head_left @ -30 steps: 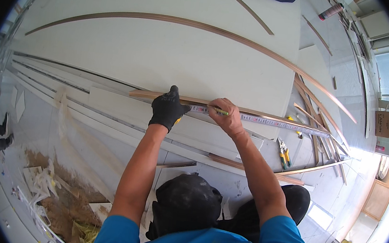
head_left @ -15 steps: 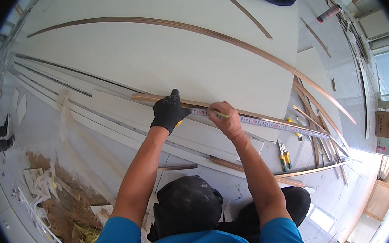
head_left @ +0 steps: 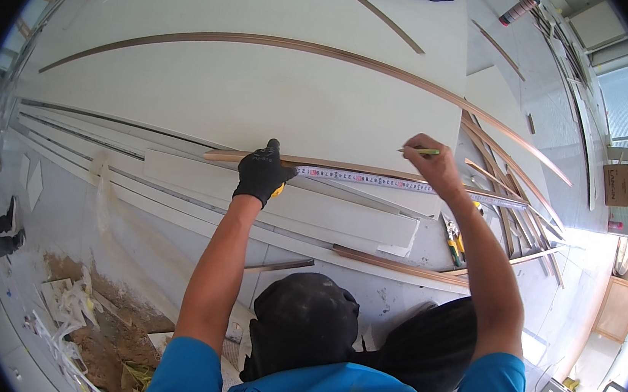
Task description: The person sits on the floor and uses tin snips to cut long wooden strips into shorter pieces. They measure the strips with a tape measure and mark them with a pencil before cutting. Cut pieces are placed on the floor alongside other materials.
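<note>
Left hand (head_left: pixel 263 174) is gripping tape measure (head_left: pixel 347 176), right hand (head_left: pixel 434 164) pinching pencil (head_left: pixel 427 151); slackening would be risking slippage along near edge of panel (head_left: pixel 263 99).

There are two hands (head_left: pixel 435 167), one glove (head_left: pixel 261 175), one pen (head_left: pixel 427 151), one tape measure (head_left: pixel 365 178) and one cardboard box (head_left: pixel 617 186).

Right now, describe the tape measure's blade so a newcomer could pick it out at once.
Find the big pale panel, then the brown strip by its near edge. From the black-gloved left hand on that strip, the tape measure's blade runs rightward along the strip's near side. Its pale face, printed with fine marks, sets it apart from the plain strip.
</note>
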A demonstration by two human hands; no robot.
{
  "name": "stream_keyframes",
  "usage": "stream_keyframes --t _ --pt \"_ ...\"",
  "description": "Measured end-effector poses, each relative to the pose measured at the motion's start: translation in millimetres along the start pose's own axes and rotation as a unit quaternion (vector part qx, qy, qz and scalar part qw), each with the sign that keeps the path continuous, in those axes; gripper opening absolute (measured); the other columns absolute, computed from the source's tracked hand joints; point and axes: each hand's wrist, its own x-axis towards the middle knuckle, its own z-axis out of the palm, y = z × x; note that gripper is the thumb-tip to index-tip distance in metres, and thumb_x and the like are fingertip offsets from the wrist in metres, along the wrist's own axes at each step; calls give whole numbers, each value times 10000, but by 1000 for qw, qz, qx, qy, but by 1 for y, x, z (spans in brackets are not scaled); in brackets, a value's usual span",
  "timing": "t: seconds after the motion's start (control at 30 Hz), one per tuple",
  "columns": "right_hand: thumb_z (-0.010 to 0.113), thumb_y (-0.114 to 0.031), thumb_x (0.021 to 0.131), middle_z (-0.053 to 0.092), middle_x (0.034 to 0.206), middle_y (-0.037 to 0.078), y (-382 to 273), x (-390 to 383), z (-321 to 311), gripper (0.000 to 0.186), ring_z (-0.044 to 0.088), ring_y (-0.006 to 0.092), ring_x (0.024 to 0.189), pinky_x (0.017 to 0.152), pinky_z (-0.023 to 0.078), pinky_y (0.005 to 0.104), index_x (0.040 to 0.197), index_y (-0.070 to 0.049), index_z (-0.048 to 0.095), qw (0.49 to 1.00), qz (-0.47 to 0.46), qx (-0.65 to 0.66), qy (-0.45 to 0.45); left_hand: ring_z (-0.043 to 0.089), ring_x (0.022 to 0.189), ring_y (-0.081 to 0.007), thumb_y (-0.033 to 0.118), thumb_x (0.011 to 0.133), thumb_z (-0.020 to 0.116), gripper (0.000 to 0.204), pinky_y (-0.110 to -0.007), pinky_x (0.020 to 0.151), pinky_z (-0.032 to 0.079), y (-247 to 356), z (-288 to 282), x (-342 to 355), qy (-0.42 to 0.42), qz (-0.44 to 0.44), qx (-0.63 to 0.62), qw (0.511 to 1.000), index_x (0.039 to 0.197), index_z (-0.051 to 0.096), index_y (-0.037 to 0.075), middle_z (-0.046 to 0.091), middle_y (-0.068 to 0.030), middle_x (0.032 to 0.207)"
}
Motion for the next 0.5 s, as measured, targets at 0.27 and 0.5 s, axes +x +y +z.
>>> stream_keyframes --t 0.27,0.5 --pt "650 -173 892 685 823 90 1 -50 -52 180 637 135 764 719 527 280 956 -5 663 998 34 -42 30 688 816 -331 453 702 817 559 -431 720 535 -3 2 0 15 7 7 1000 954 534 43 688 -155 791" --pt "652 -134 893 694 882 91 0 -38 15 152 657 150 820 777 537 291 994 -21 651 999 -43 31 -12 691 871 -344 469 697 796 601 -429 752 541 -4 2 2 -15 11 7 1000 1011 514 40 699 -169 846"
